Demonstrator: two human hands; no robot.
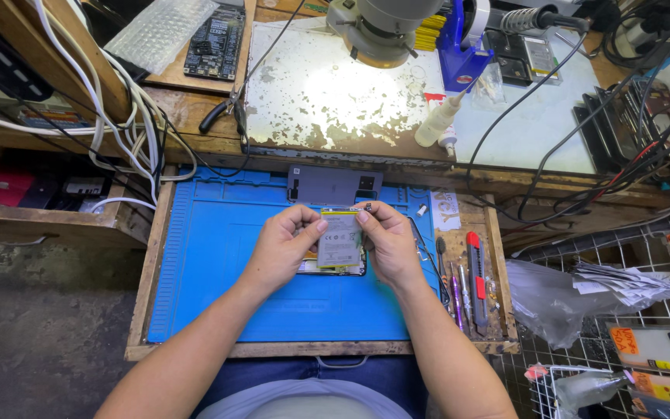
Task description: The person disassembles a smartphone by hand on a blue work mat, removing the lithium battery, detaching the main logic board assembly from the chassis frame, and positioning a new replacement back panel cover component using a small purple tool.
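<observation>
Seen from above, a person's left hand point(283, 247) and right hand point(388, 242) each pinch one side edge of a flat, pale rectangular battery point(340, 239), holding it just above an opened phone point(333, 268). The phone lies on a blue work mat point(219, 264) at the middle of a wooden tray. A grey phone back cover point(333, 185) rests at the mat's far edge, and small hand tools point(467, 283) line the tray's right side.

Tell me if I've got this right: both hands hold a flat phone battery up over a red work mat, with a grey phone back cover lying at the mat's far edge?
Not quite: the work mat is blue, not red, as the head view shows. The rest stands: the left hand and right hand hold the flat battery above it, and the grey back cover lies at its far edge.
</observation>
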